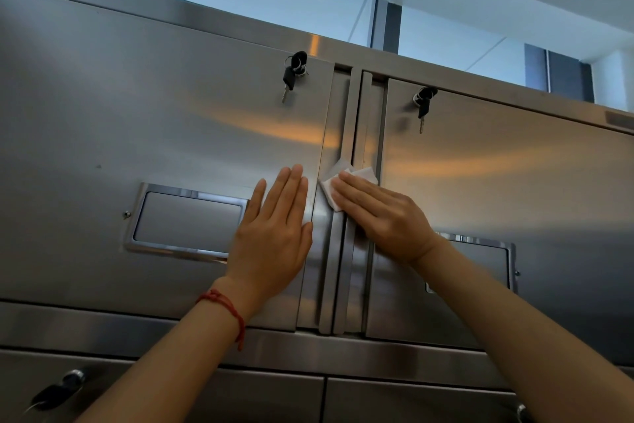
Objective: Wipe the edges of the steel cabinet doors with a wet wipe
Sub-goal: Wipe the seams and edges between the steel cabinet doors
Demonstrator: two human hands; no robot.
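Two steel cabinet doors fill the view: the left door (154, 134) and the right door (514, 175), meeting at vertical edge strips (346, 114) in the middle. My right hand (384, 217) lies flat with straight fingers on a white wet wipe (331, 187), pressing it against the strips between the doors. Only the wipe's upper and left parts show past my fingers. My left hand (274, 234) rests flat, fingers straight, on the left door beside its right edge, empty.
Keys hang from a lock on the left door (293, 74) and on the right door (423, 103). Each door has a recessed handle plate; the left one (185, 220) is beside my left hand. Lower cabinet doors (308, 398) run below, with a key (58, 388) at bottom left.
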